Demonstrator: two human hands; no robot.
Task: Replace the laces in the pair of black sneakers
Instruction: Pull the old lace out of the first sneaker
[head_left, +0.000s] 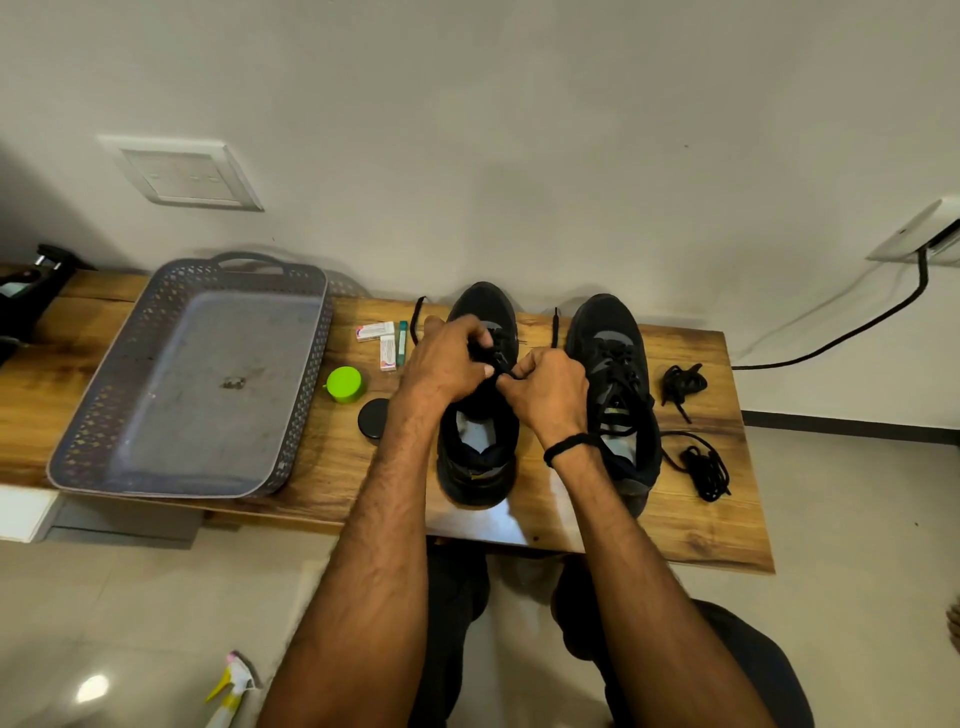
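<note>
Two black sneakers stand toes-away on the wooden table (332, 467). Over the left sneaker (478, 457), my left hand (447, 364) grips the tongue and eyelet area. My right hand (545, 395) pinches a black lace (506, 373) just beside it, over the same shoe. One free end of the lace (415, 317) trails off to the left of the toe, another (555, 327) lies between the shoes. The right sneaker (615, 374) is laced. Two loose bundles of black laces, one (681, 384) farther and one (704, 467) nearer, lie to its right.
A grey perforated tray (192, 384) takes up the table's left side. Near the shoes lie a green lid (344, 383), a black round tin (375, 418), small boxes (375, 331) and a teal tube (402, 340). A spray bottle (231, 686) lies on the floor.
</note>
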